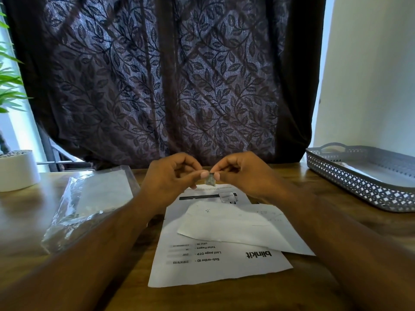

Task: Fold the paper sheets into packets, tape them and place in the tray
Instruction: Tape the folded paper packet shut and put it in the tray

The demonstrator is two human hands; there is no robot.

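My left hand (173, 176) and my right hand (240, 173) meet above the far end of the papers. Between their fingertips they pinch a small square piece of tape (211, 180), held just off the table. Below them lies a printed sheet (215, 265) with black lettering, flat on the wooden table (314, 277). A folded white paper (233, 227) rests across it, slightly to the right. The grey perforated tray (359, 185) stands at the far right of the table, with a white item partly visible inside.
A crumpled clear plastic sleeve (89, 205) lies to the left of the papers. A white plant pot (18, 169) stands at the far left edge. A dark leaf-patterned curtain (170, 81) hangs right behind the table.
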